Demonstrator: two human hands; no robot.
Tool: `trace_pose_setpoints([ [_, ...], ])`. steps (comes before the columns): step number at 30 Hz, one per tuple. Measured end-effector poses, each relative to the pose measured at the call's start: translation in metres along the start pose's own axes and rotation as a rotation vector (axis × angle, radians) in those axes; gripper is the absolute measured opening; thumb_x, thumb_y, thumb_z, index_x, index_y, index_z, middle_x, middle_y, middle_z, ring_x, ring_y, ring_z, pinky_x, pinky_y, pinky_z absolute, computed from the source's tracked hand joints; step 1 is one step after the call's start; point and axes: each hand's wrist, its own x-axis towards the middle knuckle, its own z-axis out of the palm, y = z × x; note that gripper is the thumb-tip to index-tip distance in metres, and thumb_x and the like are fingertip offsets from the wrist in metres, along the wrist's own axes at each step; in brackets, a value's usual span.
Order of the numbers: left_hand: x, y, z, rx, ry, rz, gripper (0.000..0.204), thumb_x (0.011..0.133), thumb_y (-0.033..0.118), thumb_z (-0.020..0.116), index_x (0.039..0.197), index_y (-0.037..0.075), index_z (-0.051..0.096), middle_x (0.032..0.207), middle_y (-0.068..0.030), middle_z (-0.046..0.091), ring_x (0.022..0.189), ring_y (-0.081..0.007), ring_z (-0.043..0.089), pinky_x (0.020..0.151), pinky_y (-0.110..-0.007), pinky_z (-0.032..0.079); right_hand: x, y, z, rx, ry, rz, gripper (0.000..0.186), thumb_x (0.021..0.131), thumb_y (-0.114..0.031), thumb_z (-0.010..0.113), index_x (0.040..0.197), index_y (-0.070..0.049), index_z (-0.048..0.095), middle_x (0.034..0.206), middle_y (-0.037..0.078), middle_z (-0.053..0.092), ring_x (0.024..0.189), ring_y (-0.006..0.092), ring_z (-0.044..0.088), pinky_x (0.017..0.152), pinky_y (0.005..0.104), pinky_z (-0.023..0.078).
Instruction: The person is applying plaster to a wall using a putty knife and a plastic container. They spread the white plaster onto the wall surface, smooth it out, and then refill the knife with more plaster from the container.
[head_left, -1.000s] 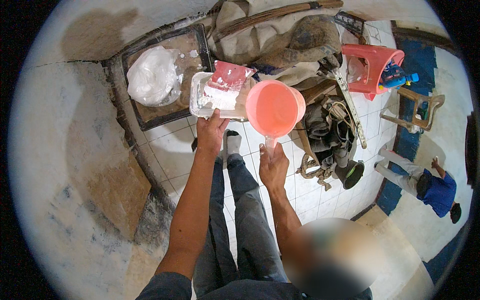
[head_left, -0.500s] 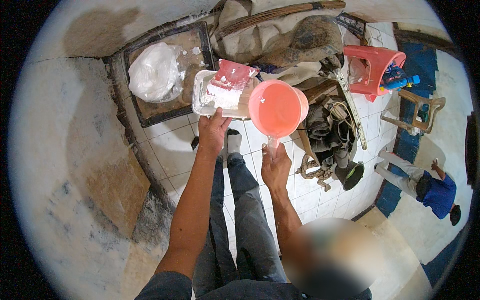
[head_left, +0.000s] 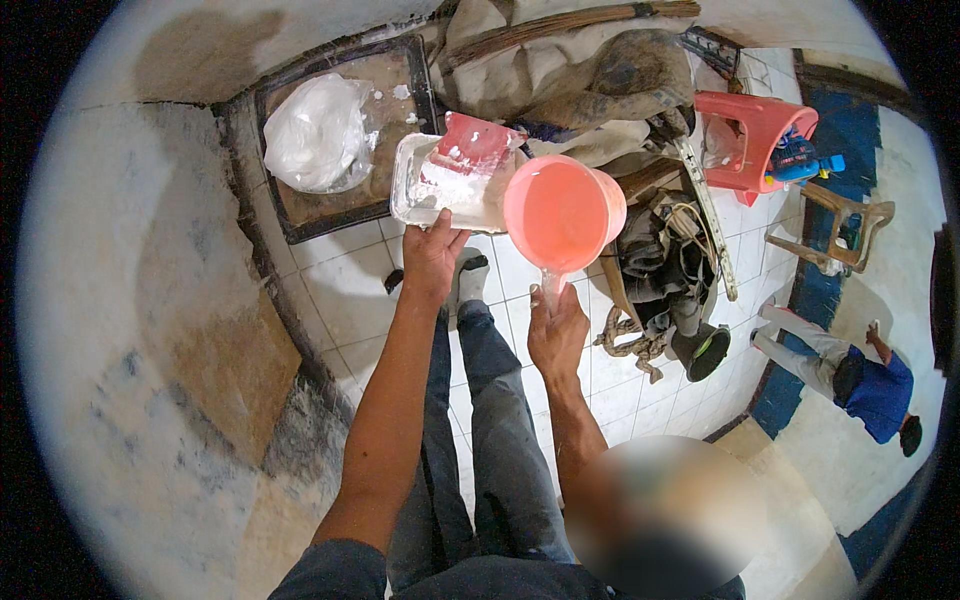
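Note:
My left hand [head_left: 433, 262] grips the near edge of a white rectangular tub [head_left: 405, 190], fingers partly hidden beneath it. A flat red scraper [head_left: 482, 146], smeared with white paste, lies across the tub. In my right hand [head_left: 560, 332] is the short handle of a pink dipper [head_left: 566, 208], its fingers wrapped around it. The dipper is beside the tub's right end, its round opening facing me. Whether it holds water is hard to make out.
A white plastic bag [head_left: 318, 135] rests on a dark-framed board [head_left: 300, 225] at the far left. Crumpled sacks [head_left: 560, 85] lie at the back. A pink stool [head_left: 745, 140], dark bundled items [head_left: 660, 260] and a wooden frame [head_left: 850, 225] stand right. Another person [head_left: 855, 375] is at far right.
The scene has shifted slightly to the right in view. Both hands keep their holds, and the tub and dipper stay side by side.

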Motion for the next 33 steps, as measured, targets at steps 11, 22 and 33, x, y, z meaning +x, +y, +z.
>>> trace_pose_setpoints([
  [11, -0.001, 0.0, -0.002, 0.014, -0.002, -0.001, 0.051, 0.094, 0.017, 0.059, 0.136, 0.008, 0.033, 0.135, -0.0138, 0.047, 0.124, -0.0303, 0.05, 0.105, -0.047, 0.04, 0.001, 0.015, 0.002, 0.779, -0.08, 0.201, 0.019, 0.094, -0.018, 0.058, 0.089, 0.0, 0.057, 0.062, 0.001, 0.05, 0.053, 0.0084, 0.047, 0.053, 0.0266, 0.048],
  [22, 0.0, 0.002, -0.005, 0.035, 0.016, -0.014, 0.054, 0.091, 0.02, 0.063, 0.135, 0.008, 0.034, 0.136, -0.0134, 0.045, 0.123, -0.0316, 0.05, 0.104, -0.048, 0.043, -0.006, 0.016, -0.001, 0.726, -0.02, 0.137, 0.019, 0.094, -0.018, 0.058, 0.09, 0.0, 0.057, 0.063, 0.001, 0.051, 0.053, 0.0078, 0.048, 0.054, 0.026, 0.049],
  [33, 0.0, 0.003, -0.004, 0.025, 0.007, -0.031, 0.05, 0.094, 0.015, 0.057, 0.137, 0.009, 0.032, 0.136, -0.0129, 0.047, 0.123, -0.0313, 0.051, 0.103, -0.048, 0.044, -0.003, 0.011, -0.001, 0.377, 0.039, 0.06, 0.029, 0.093, -0.027, 0.06, 0.085, 0.0, 0.056, 0.063, 0.003, 0.054, 0.055, 0.0096, 0.053, 0.052, 0.0259, 0.045],
])
